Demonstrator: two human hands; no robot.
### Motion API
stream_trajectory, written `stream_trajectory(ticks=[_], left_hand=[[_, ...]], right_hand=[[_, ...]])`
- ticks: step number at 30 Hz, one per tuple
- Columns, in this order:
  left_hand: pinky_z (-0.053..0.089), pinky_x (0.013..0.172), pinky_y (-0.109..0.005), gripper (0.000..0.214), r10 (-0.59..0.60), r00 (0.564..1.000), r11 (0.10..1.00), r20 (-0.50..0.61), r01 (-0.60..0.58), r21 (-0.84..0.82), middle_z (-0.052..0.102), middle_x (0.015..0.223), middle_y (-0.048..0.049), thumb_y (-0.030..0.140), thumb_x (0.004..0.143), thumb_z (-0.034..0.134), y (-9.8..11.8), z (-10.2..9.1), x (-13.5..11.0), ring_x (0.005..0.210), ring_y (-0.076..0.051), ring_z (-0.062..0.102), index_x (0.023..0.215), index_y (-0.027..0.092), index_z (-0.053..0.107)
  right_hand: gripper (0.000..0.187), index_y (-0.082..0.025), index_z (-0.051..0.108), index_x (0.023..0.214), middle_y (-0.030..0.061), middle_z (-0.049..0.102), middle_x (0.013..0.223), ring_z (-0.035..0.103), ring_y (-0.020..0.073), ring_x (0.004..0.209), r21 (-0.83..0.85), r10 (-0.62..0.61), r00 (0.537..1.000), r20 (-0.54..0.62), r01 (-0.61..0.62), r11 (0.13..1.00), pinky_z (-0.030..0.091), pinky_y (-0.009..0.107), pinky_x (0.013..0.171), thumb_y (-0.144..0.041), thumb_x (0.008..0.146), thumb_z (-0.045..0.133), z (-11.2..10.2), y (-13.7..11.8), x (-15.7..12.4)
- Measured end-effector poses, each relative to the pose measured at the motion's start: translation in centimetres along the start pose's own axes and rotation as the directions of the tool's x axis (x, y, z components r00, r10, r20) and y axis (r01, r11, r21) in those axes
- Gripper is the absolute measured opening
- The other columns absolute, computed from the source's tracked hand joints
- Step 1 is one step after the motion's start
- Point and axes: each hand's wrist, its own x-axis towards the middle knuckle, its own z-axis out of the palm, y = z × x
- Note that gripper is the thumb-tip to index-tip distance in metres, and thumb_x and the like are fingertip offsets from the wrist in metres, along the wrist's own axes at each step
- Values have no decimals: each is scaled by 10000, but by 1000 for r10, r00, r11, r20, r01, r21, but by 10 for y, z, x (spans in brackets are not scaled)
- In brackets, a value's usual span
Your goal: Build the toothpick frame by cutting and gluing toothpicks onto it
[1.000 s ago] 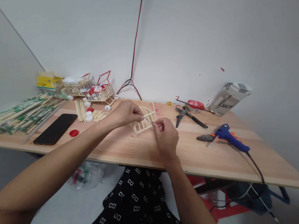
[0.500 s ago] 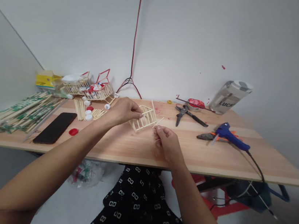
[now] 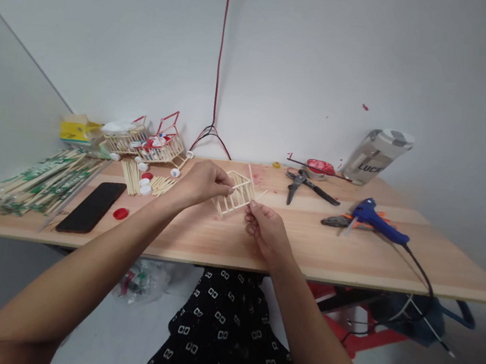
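Note:
My left hand (image 3: 200, 183) pinches a small frame of pale wooden sticks (image 3: 237, 193), holding it just above the wooden table (image 3: 327, 256). My right hand (image 3: 263, 229) is closed in a pinch on a single short stick (image 3: 259, 196), whose tip lies against the frame's right side. Both forearms reach in from the bottom of the view.
A blue glue gun (image 3: 376, 219) and its cord lie at the right, with pliers (image 3: 309, 188) and a red lid (image 3: 320, 167) behind. A black phone (image 3: 91, 207), a red cap (image 3: 121, 213), loose sticks (image 3: 131, 177), chopstick packets (image 3: 32, 181) and finished stick carts (image 3: 149, 143) fill the left.
My right hand drew back from the frame with a single stick, then brought the stick up against the frame's right side. The left hand kept hold of the frame.

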Motion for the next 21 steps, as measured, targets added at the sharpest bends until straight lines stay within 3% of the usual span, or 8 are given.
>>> stream_trajectory(ticks=[21], left_hand=[[425, 617, -234, 153, 15, 1000, 1000, 0, -15, -3, 740, 710, -42, 222, 712, 670, -3, 2, 1, 696, -166, 650, 766, 130, 780]], right_hand=[[285, -149, 599, 662, -8, 555, 652, 449, 72, 544, 27, -80, 993, -86, 82, 996, 289, 179, 398, -386, 665, 757, 9, 9, 0]])
